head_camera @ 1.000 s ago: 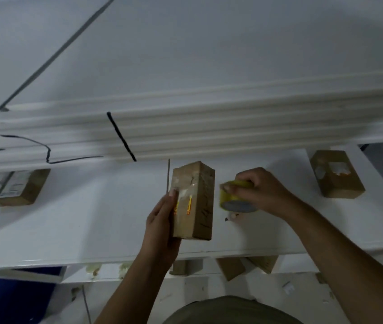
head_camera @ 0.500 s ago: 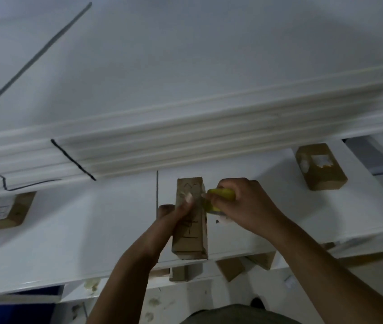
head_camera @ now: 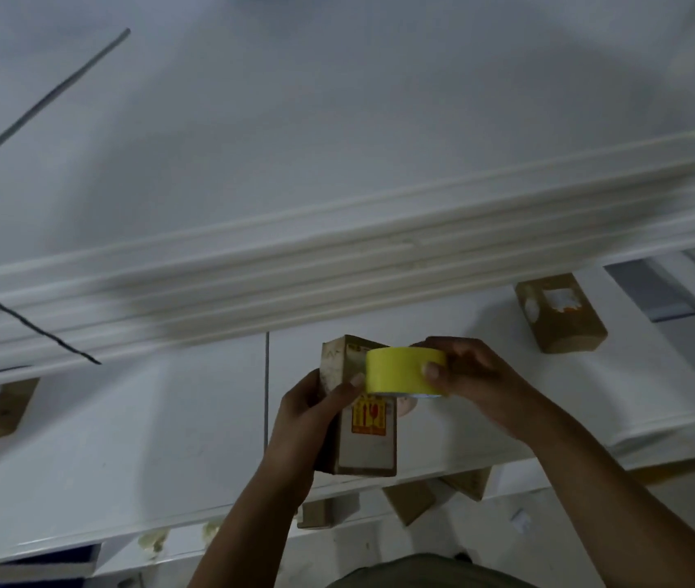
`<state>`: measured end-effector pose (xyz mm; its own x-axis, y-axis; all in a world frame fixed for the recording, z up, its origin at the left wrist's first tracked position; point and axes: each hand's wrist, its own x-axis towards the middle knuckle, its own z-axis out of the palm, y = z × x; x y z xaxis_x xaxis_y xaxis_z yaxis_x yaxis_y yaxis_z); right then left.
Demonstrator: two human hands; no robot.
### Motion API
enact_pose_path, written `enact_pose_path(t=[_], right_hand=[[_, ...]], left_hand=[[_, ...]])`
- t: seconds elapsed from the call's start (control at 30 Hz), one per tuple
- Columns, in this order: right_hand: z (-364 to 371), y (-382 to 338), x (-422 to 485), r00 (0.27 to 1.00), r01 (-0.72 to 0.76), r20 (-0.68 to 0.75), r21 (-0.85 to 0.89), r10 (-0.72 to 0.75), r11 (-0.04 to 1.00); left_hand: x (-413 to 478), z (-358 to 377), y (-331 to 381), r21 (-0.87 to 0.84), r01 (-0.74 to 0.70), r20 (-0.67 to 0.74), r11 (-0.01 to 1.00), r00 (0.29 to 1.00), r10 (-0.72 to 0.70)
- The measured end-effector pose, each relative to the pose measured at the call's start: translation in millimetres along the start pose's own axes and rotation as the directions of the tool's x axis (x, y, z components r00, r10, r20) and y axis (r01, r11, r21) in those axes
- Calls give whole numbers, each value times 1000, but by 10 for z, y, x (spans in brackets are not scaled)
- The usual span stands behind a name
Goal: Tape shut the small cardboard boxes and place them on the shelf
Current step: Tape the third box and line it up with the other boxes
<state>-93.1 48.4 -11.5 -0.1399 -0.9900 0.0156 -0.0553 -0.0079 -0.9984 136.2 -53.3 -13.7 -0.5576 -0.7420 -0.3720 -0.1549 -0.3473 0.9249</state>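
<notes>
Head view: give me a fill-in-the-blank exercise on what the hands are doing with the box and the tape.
1. The left hand grips the upright box, and the right hand holds a roll of ____ tape.
2. The orange sticker is on the box gripped by the ____ hand.
3. Right of both hands, ____ other box lies on the shelf.

Missing words: yellow; left; one.

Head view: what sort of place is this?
Likely a storeroom or packing area: cardboard boxes sit on the white shelf, more boxes lie below it; the left hand holds a labelled box, the right hand a yellow tape roll.
</notes>
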Motion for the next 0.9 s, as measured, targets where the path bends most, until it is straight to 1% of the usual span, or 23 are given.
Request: enact_pose_path(t=[0.07, 0.1, 0.13, 0.17, 0.2, 0.23, 0.33, 0.4, 0.43, 0.5, 0.57, 0.6, 0.63, 0.67, 0.7, 0.73, 0.77, 0.8, 0.83, 0.87, 0.9], right_hand=[[24, 69, 20, 997, 20, -73, 43, -17, 999], [7, 86, 37, 992, 25, -126, -14, -26, 1000], [-28, 93, 58, 982, 7, -183, -149, -35, 989], [-68, 91, 85, 973, -33, -227, -327, -45, 944], [-103, 107, 116, 969, -76, -243, -454, -41, 888], [-117, 130, 136, 969, -119, -247, -501, -10, 857], [-18, 155, 223, 972, -199, -209, -484, 109, 852], [62, 98, 309, 976, -210, -154, -449, 156, 868], [83, 55, 339, 978, -200, -133, -431, 157, 880], [96, -19, 380, 985, -158, -127, -417, 115, 895], [141, -37, 374, 985, -129, -157, -440, 66, 889], [189, -30, 359, 983, -129, -177, -460, 52, 878], [242, -14, 337, 980, -136, -194, -482, 46, 866], [290, 5, 319, 979, -140, -197, -501, 45, 854], [337, 15, 298, 982, -139, -183, -505, 51, 852], [376, 20, 282, 985, -137, -158, -483, 67, 865], [404, 14, 273, 987, -146, -130, -434, 99, 889], [417, -7, 271, 985, -168, -109, -381, 136, 909], [406, -37, 275, 981, -190, -95, -354, 167, 916], [374, -67, 279, 981, -193, -78, -346, 177, 918], [320, -99, 283, 983, -184, -47, -339, 178, 923]], left_hand=[[12, 2, 3, -6, -13, -5, 1000, 1000, 13], [19, -9, 17, -36, -3, -33, 999, 999, 1], [27, -39, 29, -77, 6, -66, 997, 998, -11], [34, -77, 38, -111, 7, -86, 994, 996, -17], [41, -111, 44, -125, 2, -85, 992, 996, -13], [42, -132, 47, -138, -2, -75, 990, 997, -9], [25, -134, 1, -260, 52, -11, 964, 998, -56], [30, -143, -58, -358, 78, 32, 931, 997, -71], [37, -166, -88, -395, 87, 41, 915, 996, -77], [59, -246, -117, -418, 107, 55, 902, 994, -93], [98, -301, -115, -358, 132, 63, 924, 991, -118], [123, -304, -116, -259, 123, 29, 958, 992, -120], [145, -292, -119, -94, 93, -45, 991, 994, -97], [160, -269, -115, 104, 50, -139, 993, 990, -35], [163, -245, -115, 286, -1, -222, 958, 973, 68], [149, -220, -106, 412, -45, -264, 910, 950, 166], [132, -205, -84, 464, -62, -270, 884, 940, 207], [122, -198, -58, 451, -50, -257, 891, 949, 184], [122, -198, -37, 407, -18, -230, 913, 966, 122], [128, -208, -23, 360, 9, -209, 933, 975, 71], [136, -218, -16, 328, 11, -208, 945, 976, 61]])
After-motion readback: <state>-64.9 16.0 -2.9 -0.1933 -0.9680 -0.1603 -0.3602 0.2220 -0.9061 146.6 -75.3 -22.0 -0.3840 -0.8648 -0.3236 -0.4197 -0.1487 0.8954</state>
